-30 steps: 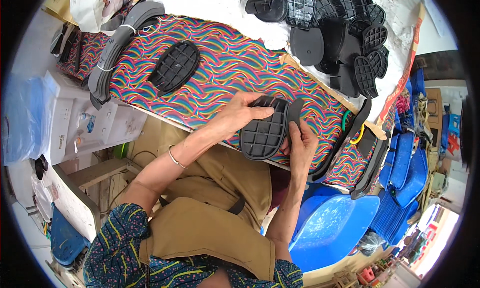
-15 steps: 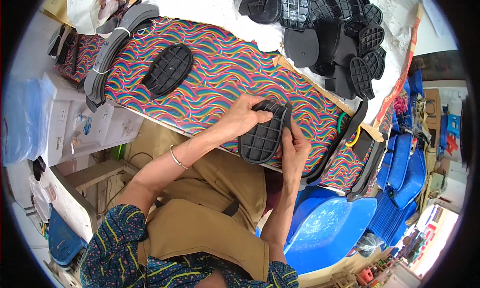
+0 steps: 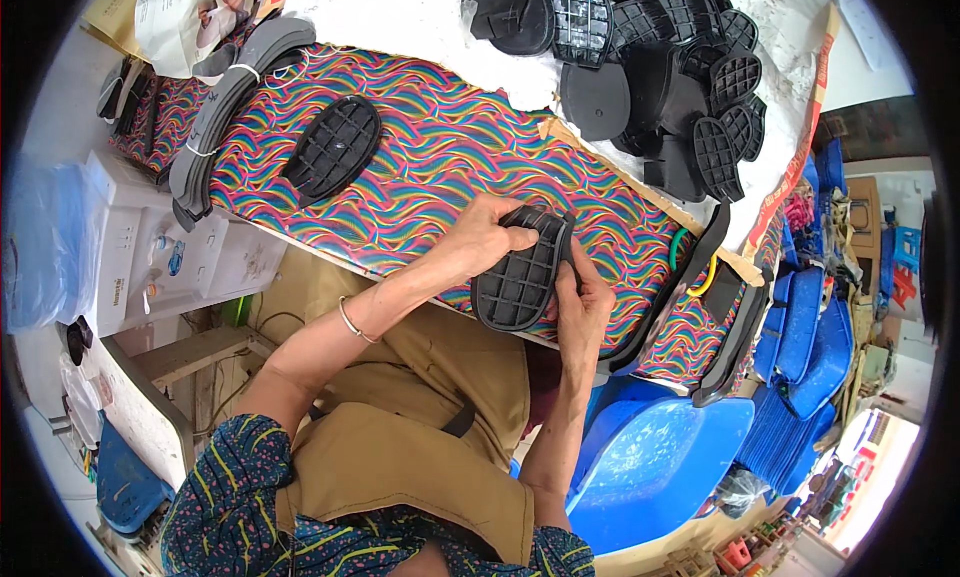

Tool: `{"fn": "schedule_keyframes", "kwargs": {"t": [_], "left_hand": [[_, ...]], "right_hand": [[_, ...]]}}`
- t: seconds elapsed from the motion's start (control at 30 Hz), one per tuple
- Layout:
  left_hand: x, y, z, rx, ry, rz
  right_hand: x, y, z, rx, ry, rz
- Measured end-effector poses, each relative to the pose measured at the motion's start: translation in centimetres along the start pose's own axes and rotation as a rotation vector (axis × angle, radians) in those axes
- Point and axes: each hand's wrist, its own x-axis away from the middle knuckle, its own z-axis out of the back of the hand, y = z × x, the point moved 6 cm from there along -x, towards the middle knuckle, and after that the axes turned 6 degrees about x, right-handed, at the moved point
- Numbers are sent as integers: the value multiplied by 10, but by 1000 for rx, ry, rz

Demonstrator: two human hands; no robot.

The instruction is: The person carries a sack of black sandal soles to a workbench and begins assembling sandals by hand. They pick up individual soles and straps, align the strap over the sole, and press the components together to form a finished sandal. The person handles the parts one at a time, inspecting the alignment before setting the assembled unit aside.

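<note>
Over the near edge of the table, my two hands grip a black shoe heel with a grid of ribs on the side that shows. My left hand pinches its upper left end, thumb on the grid. Along its right edge my right hand is closed, the thumb against the rim and the fingers partly hidden behind it. A second black gridded heel lies alone on the patterned table cover, to the left of my hands.
More black heels are piled on white paper at the back right. A bundle of dark curved strips lies at the left, with other black strips along the right end. A blue basin stands below the table, right of my lap.
Both hands and the held heel have shifted very slightly left and down in the picture. The grip looks the same.
</note>
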Motion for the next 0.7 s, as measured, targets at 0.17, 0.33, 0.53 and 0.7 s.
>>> {"fn": "schedule_keyframes", "kwargs": {"t": [0.17,0.33,0.53,0.7], "left_hand": [[0,-1,3,-40,22,-3],[7,2,1,36,72,-3],[19,33,3,116,81,-92],[29,48,5,7,89,-219]], "right_hand": [[1,-3,0,12,-105,-23],[9,-24,5,137,-158,89],[42,-46,7,196,-29,256],[65,-58,7,95,55,217]]}}
